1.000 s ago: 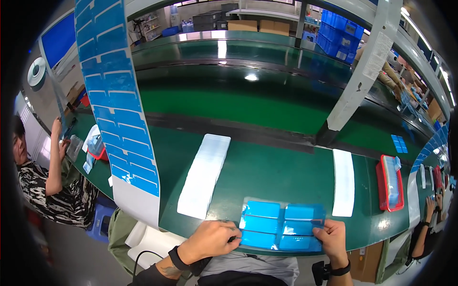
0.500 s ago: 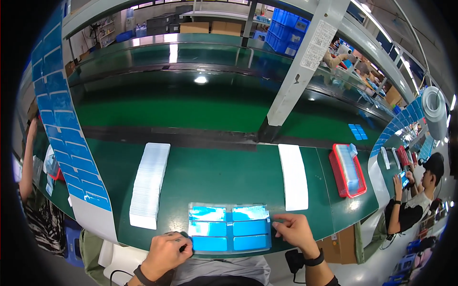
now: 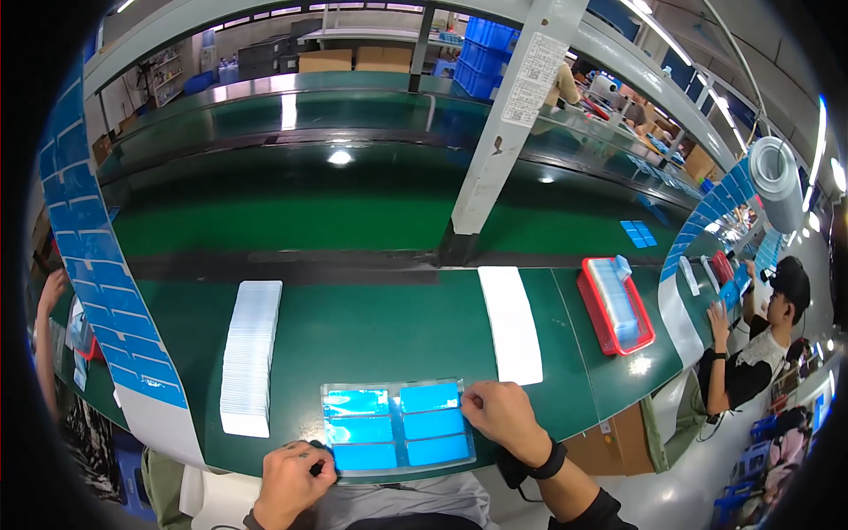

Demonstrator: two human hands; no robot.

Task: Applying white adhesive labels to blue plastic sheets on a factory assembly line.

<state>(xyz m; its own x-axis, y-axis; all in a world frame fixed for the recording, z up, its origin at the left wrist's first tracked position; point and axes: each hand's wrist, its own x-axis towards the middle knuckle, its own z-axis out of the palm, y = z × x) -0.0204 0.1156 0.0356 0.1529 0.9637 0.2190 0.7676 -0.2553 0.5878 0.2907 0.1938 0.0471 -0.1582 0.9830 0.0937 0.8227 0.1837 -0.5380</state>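
Observation:
A clear flat sheet (image 3: pixel 397 446) bearing several glossy blue rectangles in two columns lies at the table's front edge. My left hand (image 3: pixel 296 477) is closed at the sheet's lower left edge, a dark patch at its fingertips. Beside the upper right edge, my right hand (image 3: pixel 503 415) has thumb and forefinger pinched together. Whatever either hand pinches is hidden or too small to tell. Farther left stands a long row of thin pale cards (image 3: pixel 249 358). A stack of white cards (image 3: pixel 511 325) lies beyond my right hand.
A red basket (image 3: pixel 647 343) with pale blue-white pieces stands at the right. Strips with blue rectangles hang at left (image 3: pixel 106 274) and right (image 3: pixel 707 218). A grey post (image 3: pixel 495 132) rises behind the green table (image 3: pixel 380 327). Another person (image 3: pixel 751 353) works at the far right.
The whole view has shifted, moving the scene leftward. My right hand's fingers have drawn into a pinch near the sheet's upper right edge. My left hand stays by the sheet's left side.

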